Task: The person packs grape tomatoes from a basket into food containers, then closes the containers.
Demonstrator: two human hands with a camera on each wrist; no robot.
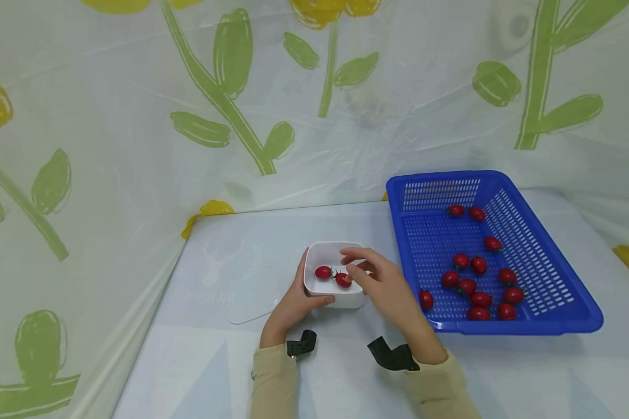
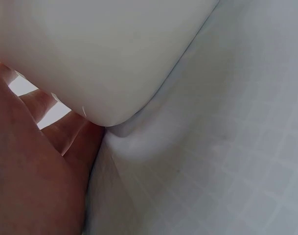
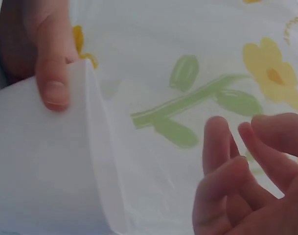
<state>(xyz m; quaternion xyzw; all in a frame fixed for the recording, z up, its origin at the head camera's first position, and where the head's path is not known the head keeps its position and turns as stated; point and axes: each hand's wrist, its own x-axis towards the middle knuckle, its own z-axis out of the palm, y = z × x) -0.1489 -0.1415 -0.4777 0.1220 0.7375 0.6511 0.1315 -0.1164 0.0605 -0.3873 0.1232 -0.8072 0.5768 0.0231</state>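
My left hand (image 1: 292, 302) grips a small white square container (image 1: 349, 301) at its left side, the thumb lying across the near wall. Two cherry tomatoes (image 1: 323, 272) lie inside the container. Over its right rim hovers my right hand (image 1: 387, 286), fingers loosely bent. In the right wrist view the fingers of the right hand (image 3: 251, 181) hold nothing, and the left thumb (image 3: 53, 88) presses on the container wall (image 3: 36, 152). The left wrist view shows the left fingers (image 2: 75, 137) along the container's side (image 2: 104, 58).
A blue plastic basket (image 1: 571, 317) with several cherry tomatoes (image 1: 480, 299) stands right of the container. Left of the container, a clear lid (image 1: 257, 295) lies flat on the white tabletop (image 1: 188, 337). A flower-printed cloth (image 1: 136, 145) hangs behind the table.
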